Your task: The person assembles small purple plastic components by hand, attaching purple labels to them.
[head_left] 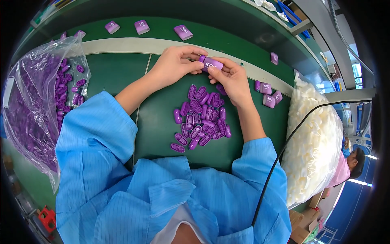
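Observation:
Above the far middle of the green worktop (158, 136), my two hands meet at one small light purple case (212, 64) with pale print on its face. A darker purple cap (202, 59) sits at the case's left end. My left hand (174, 65) pinches that cap end between thumb and fingers. Thumb and fingers of my right hand (232, 79) are closed round the case's body. Whether the cap is fully seated is hidden by my fingertips. Just nearer to me lies a loose pile of dark purple oval caps (203, 116), hollow sides showing on many.
At the left slumps a clear plastic bag (32, 93) full of purple caps. A bag of cream-white pieces (310, 142) stands at the right, a black cable (308, 114) crossing it. Several purple cases (269, 101) lie at right; others (183, 32) rest beyond the pale rail (118, 46).

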`<state>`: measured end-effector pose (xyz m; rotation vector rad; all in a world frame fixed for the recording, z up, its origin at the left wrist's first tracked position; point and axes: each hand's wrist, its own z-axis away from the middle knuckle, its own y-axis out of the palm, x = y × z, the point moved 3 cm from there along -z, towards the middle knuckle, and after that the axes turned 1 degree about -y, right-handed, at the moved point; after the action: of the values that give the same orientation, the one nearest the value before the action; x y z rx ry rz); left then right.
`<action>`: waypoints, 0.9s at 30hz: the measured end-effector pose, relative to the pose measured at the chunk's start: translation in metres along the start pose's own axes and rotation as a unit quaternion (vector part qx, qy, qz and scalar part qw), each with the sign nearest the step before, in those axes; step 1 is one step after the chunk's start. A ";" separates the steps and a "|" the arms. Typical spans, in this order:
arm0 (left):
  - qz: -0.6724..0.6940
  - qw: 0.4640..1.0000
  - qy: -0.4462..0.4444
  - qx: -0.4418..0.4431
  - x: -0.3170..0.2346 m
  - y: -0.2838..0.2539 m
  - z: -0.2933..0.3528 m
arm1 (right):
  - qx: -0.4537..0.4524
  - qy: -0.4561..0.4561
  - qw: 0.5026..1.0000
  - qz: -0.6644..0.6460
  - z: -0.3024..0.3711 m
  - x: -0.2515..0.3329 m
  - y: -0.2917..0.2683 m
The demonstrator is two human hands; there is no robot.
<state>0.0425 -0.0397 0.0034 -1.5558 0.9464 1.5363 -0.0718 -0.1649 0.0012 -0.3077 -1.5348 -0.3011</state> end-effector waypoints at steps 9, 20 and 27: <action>-0.078 0.997 -0.001 0.013 -0.005 0.002 0.003 | -0.012 -0.052 0.997 0.052 0.011 0.005 -0.004; -0.390 0.884 0.218 -0.136 -0.013 0.033 0.029 | -0.068 -0.098 0.986 0.115 0.019 0.008 0.004; -0.300 0.937 0.148 -0.103 -0.020 0.023 0.004 | -0.072 -0.057 0.993 0.076 0.007 0.012 -0.003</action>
<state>0.0198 -0.0464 0.0234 -2.0282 0.3955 1.0034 -0.0793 -0.1646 0.0131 -0.5619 -1.5942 -0.2779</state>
